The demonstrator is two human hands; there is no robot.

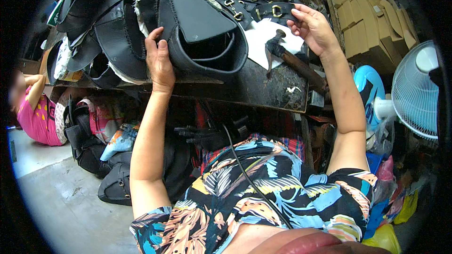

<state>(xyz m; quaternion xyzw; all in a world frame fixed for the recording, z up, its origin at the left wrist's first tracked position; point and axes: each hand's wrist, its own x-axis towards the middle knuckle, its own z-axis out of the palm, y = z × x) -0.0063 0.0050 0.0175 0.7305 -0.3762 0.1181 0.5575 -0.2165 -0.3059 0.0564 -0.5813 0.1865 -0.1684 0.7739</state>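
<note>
A black leather saddlebag-like bag [207, 19] with a stitched flap and rounded open end lies on the dark workbench [278, 87]. My left hand [159, 61] rests against its left side, thumb and forefinger apart. Between the thumb and fingers of my right hand [313, 28] is the end of a black leather strap [264, 11] with a brass-coloured buckle [277, 11]. Below that strap are a white sheet [256, 42] and a hammer [294, 63] with a dark head and wooden handle.
More black leather pieces [120, 33] with white fuzzy edges are heaped at left. Buckled straps [230, 4] lie at the back. Cardboard [372, 19] and a fan [416, 89] stand at right. Black bags [117, 181] sit on the floor; another person [40, 113] is at far left.
</note>
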